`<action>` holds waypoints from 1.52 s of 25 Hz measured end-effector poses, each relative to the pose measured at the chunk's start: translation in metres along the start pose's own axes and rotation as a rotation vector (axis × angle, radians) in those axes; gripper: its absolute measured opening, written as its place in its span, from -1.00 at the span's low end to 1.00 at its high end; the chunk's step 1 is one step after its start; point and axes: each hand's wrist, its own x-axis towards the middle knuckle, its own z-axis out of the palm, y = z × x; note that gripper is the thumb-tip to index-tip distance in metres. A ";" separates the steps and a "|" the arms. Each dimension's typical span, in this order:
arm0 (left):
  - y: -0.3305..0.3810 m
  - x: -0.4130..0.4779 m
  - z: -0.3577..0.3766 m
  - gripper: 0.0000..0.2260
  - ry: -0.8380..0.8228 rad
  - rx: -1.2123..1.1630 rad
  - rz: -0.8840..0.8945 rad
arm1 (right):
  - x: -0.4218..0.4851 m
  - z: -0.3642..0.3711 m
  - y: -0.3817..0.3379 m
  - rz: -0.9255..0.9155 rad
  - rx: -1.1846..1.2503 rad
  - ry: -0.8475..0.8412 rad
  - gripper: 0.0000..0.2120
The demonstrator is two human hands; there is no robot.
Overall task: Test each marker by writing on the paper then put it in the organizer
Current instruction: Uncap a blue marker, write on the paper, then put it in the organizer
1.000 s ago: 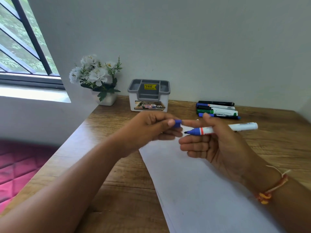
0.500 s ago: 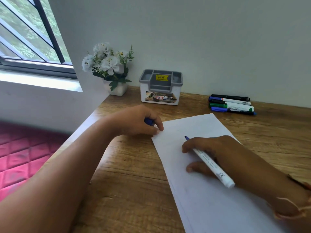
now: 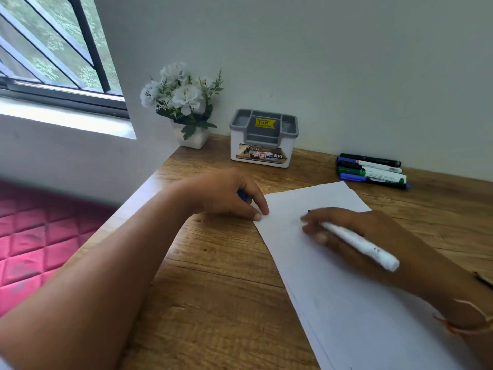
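The right hand (image 3: 354, 231) rests on the paper (image 3: 333, 303), fingers curled round a white-barrelled marker (image 3: 360, 245). Its blue tip points down at the sheet, but blur hides whether it touches. At the paper's far-left corner the left hand (image 3: 226, 196) presses the edge with its fingertips, its curled fingers holding the blue cap (image 3: 242, 194). Beyond the paper's far edge stands the grey-topped organizer (image 3: 262, 140) — well apart from the sheet. Off the paper's far-right corner lie the other markers (image 3: 373, 170), side by side.
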 end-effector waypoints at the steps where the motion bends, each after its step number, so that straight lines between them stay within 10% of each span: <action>1: -0.001 0.001 0.000 -0.85 0.001 -0.008 -0.001 | 0.001 0.003 -0.005 0.004 0.114 0.084 -0.47; 6: -0.003 0.005 0.001 -0.83 -0.011 -0.033 0.016 | 0.030 0.035 -0.020 0.317 0.530 0.225 -0.79; 38: -0.006 0.008 0.004 -0.88 0.017 -0.083 0.052 | 0.047 0.064 -0.018 0.420 0.247 0.277 -0.92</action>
